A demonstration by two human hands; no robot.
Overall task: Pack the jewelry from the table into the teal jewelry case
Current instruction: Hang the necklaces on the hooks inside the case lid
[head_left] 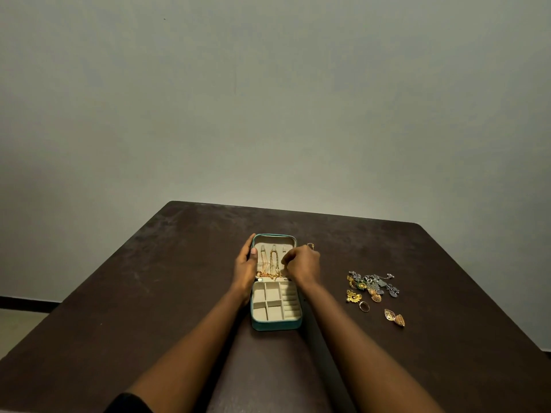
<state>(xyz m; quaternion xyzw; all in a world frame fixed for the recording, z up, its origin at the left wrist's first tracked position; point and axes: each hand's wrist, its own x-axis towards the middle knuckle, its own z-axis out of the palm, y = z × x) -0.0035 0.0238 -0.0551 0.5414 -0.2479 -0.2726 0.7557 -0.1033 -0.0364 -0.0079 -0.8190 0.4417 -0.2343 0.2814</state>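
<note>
Two bare forearms reach over the dark, matte table [149, 278]. At its middle the teal jewelry case [275, 324] lies open, lined in beige velvet, with four square compartments and one column of ring rolls. The left hand [246, 263] grips the lid's left rim, thumb hooked inside. The right hand [302, 263] is curled at the thin gold chains [269, 262] in the lid; whether it pinches one is unclear. To the right lie a tangled gold-and-grey cluster [372, 283], one ring [364, 306] and two filigree leaf earrings [394, 317]
</note>
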